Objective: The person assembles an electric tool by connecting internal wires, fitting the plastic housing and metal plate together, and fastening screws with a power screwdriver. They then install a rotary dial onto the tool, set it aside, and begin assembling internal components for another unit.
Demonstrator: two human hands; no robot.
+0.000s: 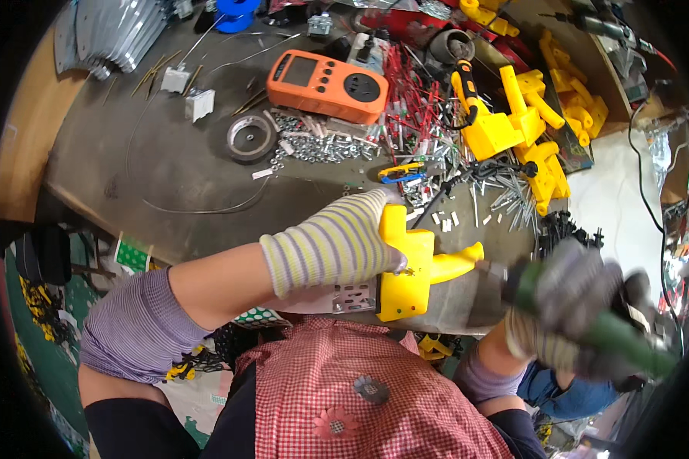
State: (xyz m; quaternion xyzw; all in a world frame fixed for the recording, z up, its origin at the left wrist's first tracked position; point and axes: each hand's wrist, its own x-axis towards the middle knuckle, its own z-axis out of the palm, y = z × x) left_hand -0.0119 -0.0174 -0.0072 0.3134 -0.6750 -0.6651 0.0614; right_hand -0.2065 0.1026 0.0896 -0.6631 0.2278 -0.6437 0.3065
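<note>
My left hand (337, 241), in a yellow-and-grey striped glove, is closed around the upper part of a yellow plastic housing (406, 287) near the table's front edge. A curved yellow handle sticks out of the housing to the right. A silver metal plate (354, 298) with holes meets the housing's left side, partly under my forearm. To the right, my gloved right hand (578, 287) is wrapped round a green power screwdriver (628, 344), smeared by motion. Its tip points left, close to the handle's end; whether they touch I cannot tell.
Behind my hands lie an orange meter (328, 86), a tape roll (251, 138), piled nuts (325, 145) and loose screws (513, 200). More yellow housings (505, 130) are heaped at the back right, beside red wires (413, 92). Curved metal blades (111, 34) stand far left. A black cable (641, 176) hangs right.
</note>
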